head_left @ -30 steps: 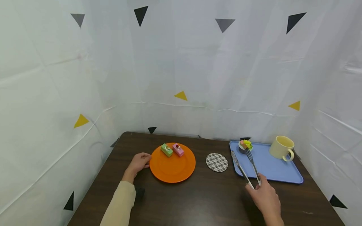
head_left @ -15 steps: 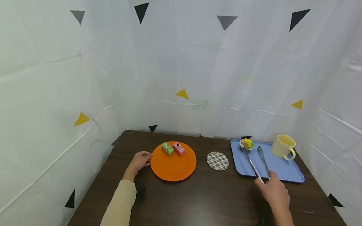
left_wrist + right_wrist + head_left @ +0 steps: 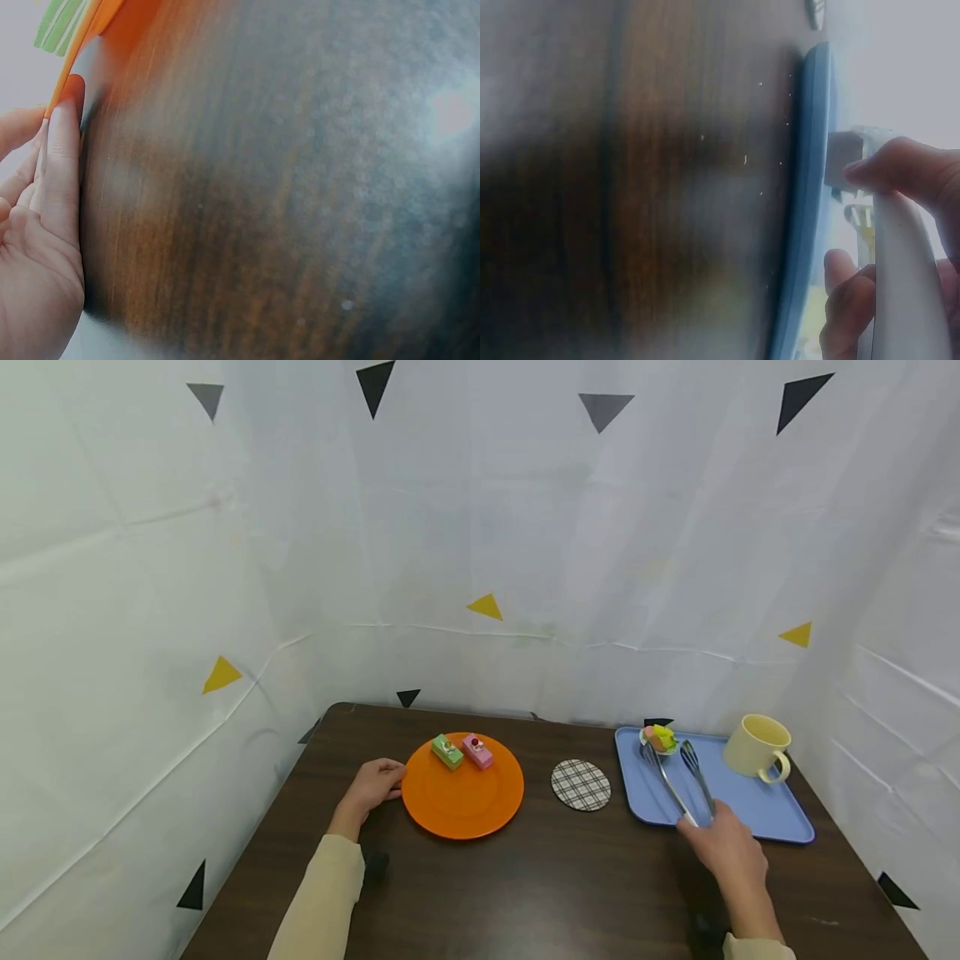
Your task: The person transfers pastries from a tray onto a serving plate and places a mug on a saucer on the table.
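Observation:
In the head view my left hand [image 3: 373, 787] is at the left rim of an orange plate [image 3: 461, 806]. The left wrist view shows its thumb above the rim and fingers beneath. A green toy cake slice [image 3: 447, 752] and a pink one [image 3: 477, 751] sit at the plate's back. My right hand [image 3: 727, 850] holds metal tongs [image 3: 703, 787] with pale handles, their arms spread apart. The tong tips are beside a toy cupcake [image 3: 660, 740] with a yellow-and-pink top and dark cup, one tip in front of it, the other to its right.
Under the cupcake lies a blue tray [image 3: 776, 817], with a yellow mug [image 3: 757, 747] at its back right. A round checked coaster [image 3: 581, 785] lies between plate and tray. White cloth walls [image 3: 480, 527] enclose the dark wooden table [image 3: 525, 893].
The tongs moved right, then slightly forward; their arms now spread about the cupcake's front and right side. The left hand stays at the plate. The head view has tilted slightly downward.

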The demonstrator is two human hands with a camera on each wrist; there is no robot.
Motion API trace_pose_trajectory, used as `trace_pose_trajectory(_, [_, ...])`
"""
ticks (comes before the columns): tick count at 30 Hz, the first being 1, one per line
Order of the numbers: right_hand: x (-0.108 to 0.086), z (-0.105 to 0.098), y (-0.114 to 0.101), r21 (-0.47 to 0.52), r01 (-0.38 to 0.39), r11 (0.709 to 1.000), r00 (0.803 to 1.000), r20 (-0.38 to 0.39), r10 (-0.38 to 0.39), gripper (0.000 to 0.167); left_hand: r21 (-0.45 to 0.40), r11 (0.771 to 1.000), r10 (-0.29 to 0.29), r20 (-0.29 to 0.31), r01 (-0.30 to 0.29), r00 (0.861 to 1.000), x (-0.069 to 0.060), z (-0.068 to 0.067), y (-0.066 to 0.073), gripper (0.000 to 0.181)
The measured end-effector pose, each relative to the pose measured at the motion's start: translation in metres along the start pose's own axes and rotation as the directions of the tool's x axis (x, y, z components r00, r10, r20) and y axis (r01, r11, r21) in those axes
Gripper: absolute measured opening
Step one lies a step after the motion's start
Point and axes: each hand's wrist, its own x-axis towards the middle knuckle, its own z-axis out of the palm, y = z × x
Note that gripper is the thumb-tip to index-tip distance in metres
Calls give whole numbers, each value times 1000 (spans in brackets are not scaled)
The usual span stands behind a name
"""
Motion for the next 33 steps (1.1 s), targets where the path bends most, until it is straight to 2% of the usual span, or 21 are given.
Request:
trace_pose_trajectory(4, [6,-2,-5,-12,20,1000,1000,16,-20,98,-7,1000,-2,-5,2,1000,0,-1,-1,34])
trace_pose_trajectory(18, [24,-1,-13,-29,21,999,998,62,-19,99,-16,1000,-15,10,15,1000,2,0,-3,35])
trace_pose_trajectory(26, [33,-5,-19,-6,46,999,997,67,-45,103,-8,1000,-5,-2,5,1000,5,-1,-5,35])
trace_pose_trajectory(33, [36,-5,-26,14,55,998,996,76,-56,100,-3,1000,-2,2,2,1000,6,-2,-3,35])
